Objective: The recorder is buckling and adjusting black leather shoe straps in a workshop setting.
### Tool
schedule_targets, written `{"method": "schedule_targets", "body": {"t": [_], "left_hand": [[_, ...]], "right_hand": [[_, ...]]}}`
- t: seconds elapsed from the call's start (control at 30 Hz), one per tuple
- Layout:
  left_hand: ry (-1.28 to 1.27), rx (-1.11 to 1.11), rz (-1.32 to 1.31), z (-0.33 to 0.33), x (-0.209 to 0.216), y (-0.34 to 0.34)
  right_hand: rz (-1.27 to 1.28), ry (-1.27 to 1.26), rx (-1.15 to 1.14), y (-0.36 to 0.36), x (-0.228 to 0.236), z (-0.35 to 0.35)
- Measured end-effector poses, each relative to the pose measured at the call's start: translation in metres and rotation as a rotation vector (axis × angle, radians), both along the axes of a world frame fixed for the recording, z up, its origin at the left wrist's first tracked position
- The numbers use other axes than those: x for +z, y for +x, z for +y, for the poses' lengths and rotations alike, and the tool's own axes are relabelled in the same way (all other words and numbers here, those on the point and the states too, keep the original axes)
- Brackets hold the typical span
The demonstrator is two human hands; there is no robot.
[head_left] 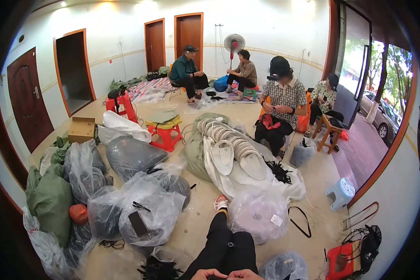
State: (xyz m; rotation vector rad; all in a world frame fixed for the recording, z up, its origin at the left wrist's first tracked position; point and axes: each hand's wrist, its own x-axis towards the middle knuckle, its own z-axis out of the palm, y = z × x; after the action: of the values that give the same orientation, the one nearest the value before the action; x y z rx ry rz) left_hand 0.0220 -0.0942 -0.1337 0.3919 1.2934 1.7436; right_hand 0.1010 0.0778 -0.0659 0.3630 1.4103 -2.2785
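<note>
At the lower edge, over my lap, my left hand [207,274] and my right hand [245,274] are close together, fingertips bent inward and closed. A sliver of something dark shows between them; its kind is cut off by the picture's edge. Beneath them are my legs in black trousers [221,245]. To the left of my legs lies a bundle of black straps [158,269]. A clear plastic bag [283,267] lies to the right. Ahead of my knees rests a larger clear bag [259,214] with a white label, holding something pale and round.
Filled plastic bags [147,210], one with a phone [138,224] on top, and green sacks [49,198] crowd the left. Pale sole-shaped pieces [252,161] lie in rows ahead. A red stool [339,260] and blue stool [341,192] stand right. Several people sit working farther off.
</note>
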Motion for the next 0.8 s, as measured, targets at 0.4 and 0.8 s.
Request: {"method": "schedule_targets", "body": {"t": [0.4,0.8], "left_hand": [[-0.04,0.012,0.07,0.003,0.011,0.001],[-0.013,-0.044,0.119,0.003,-0.003,0.008]], "right_hand": [[-0.034,0.006,-0.051,0.006,-0.008,-0.004],[-0.053,0.092,0.002,0.009,-0.01,-0.003]]}}
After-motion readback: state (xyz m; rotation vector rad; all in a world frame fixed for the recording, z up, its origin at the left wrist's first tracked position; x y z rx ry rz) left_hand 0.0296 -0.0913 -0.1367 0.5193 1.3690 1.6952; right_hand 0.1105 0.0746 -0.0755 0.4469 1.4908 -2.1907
